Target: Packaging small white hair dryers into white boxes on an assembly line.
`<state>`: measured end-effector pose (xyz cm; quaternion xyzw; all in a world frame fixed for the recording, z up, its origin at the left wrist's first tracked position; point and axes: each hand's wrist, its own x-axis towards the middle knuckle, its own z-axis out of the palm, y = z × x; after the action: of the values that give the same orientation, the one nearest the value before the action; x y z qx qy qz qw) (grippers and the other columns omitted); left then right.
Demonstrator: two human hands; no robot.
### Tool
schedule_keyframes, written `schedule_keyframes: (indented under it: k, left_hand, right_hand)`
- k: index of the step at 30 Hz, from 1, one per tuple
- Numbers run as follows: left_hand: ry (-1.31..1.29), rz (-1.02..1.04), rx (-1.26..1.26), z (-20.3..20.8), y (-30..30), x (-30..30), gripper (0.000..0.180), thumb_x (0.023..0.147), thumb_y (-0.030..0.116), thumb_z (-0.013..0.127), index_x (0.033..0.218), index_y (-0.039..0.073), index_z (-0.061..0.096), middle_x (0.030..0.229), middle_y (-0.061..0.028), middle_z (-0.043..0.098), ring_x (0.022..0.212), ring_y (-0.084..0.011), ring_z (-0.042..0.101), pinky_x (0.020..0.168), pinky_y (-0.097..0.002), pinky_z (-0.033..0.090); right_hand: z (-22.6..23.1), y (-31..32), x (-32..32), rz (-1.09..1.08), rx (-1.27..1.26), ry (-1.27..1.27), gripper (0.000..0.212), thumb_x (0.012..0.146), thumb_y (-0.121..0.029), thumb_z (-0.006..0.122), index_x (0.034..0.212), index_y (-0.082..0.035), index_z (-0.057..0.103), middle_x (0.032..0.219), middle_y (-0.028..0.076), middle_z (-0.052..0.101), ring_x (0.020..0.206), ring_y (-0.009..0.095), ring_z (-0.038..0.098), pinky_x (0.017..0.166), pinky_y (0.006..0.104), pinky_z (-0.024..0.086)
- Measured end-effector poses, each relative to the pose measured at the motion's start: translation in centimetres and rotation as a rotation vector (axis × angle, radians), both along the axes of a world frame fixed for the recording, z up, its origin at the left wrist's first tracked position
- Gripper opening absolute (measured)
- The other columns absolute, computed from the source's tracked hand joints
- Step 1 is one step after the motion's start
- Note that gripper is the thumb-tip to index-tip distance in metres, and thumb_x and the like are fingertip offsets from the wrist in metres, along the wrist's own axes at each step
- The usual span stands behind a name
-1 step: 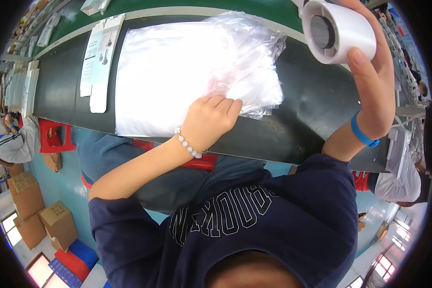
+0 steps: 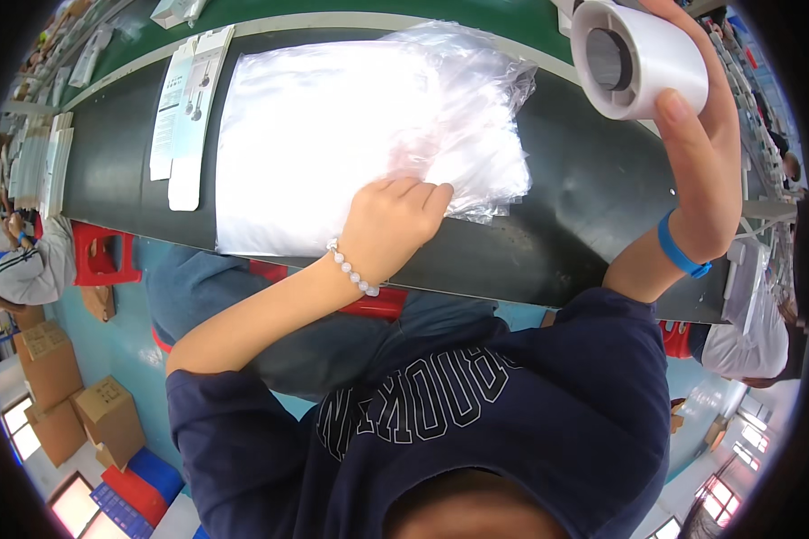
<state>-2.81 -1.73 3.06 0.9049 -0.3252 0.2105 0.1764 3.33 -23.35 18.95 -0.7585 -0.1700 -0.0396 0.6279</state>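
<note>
A stack of clear plastic bags (image 2: 310,135), bright with glare, lies flat on the dark table, its open-looking edges crumpled at the right. My left hand (image 2: 395,225), a beaded bracelet at its wrist, has its fingers curled closed on the near right part of the stack, pinching the plastic. Raised at the upper right, my right hand (image 2: 706,126) grips a thick white cylinder (image 2: 661,67) with a dark round middle in its end face. The thumb presses its near side; the other fingers are mostly behind it. A blue band circles the right wrist.
Flat printed cartons (image 2: 191,126) lie left of the bags. More cartons (image 2: 45,171) stand at the table's left end. Beyond the table runs a green surface (image 2: 297,16). Cardboard boxes (image 2: 108,418) and a red stool (image 2: 103,251) are at the left; people sit on both sides.
My right hand and the white cylinder have shifted very slightly to the right. My left hand and the bags look the same.
</note>
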Motion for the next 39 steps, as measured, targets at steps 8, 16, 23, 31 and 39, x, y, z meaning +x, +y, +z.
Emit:
schedule_keyframes:
  k: [8, 16, 23, 31, 39]
  left_hand:
    - [0.414, 0.070, -0.396, 1.2, 0.7, 1.3, 0.015, 0.074, 0.008, 0.060, 0.087, 0.008, 0.054, 0.070, -0.0043, 0.058, 0.065, -0.0231, 0.061, 0.052, -0.0333, 0.047]
    - [0.239, -0.150, -0.307, -0.4, 1.0, 1.8, 0.012, 0.078, 0.007, 0.066, 0.087, 0.002, 0.061, 0.093, -0.0095, 0.064, 0.076, -0.0265, 0.063, 0.065, -0.0322, 0.053]
    - [0.391, -0.008, -0.327, 1.1, -0.5, 1.9, 0.015, 0.078, 0.008, 0.066, 0.092, 0.003, 0.062, 0.093, -0.0089, 0.063, 0.072, -0.0248, 0.062, 0.062, -0.0330, 0.052]
    - [0.197, 0.014, -0.399, 1.7, -1.0, 1.8, 0.036, 0.073, -0.007, 0.059, 0.107, 0.004, 0.057, 0.103, -0.0083, 0.057, 0.068, -0.0192, 0.062, 0.060, -0.0284, 0.052]
    - [0.454, -0.237, -0.732, 4.5, -0.7, 2.3, 0.044, 0.072, -0.008, 0.062, 0.114, -0.001, 0.054, 0.113, -0.0122, 0.051, 0.075, -0.0161, 0.064, 0.066, -0.0263, 0.053]
  right_hand:
    - [0.7, -0.7, -0.5, 0.095, -0.056, -0.005, 0.063, 0.077, -0.018, 0.071, 0.129, 0.002, 0.041, 0.108, 0.009, 0.058, 0.101, 0.014, 0.056, 0.086, 0.0232, 0.043]
    - [-2.1, -5.2, -2.2, 0.405, 0.081, 0.160, 0.091, 0.057, -0.027, 0.082, 0.128, 0.007, 0.037, 0.109, 0.017, 0.053, 0.099, 0.022, 0.056, 0.085, 0.0279, 0.042]
    - [-3.4, -7.2, -1.5, 0.826, 0.077, 0.098, 0.082, 0.057, -0.019, 0.083, 0.124, 0.008, 0.043, 0.112, 0.022, 0.052, 0.098, 0.026, 0.056, 0.085, 0.0317, 0.042]
    - [-3.3, -3.8, -1.2, 0.538, -0.310, 0.316, 0.070, 0.064, -0.032, 0.077, 0.121, 0.003, 0.055, 0.117, 0.014, 0.053, 0.108, 0.023, 0.052, 0.094, 0.0332, 0.038]
    - [-4.2, -0.4, -1.4, 0.347, -0.187, 0.329, 0.056, 0.076, -0.003, 0.069, 0.126, 0.001, 0.045, 0.121, 0.008, 0.048, 0.108, 0.017, 0.052, 0.090, 0.0291, 0.045]
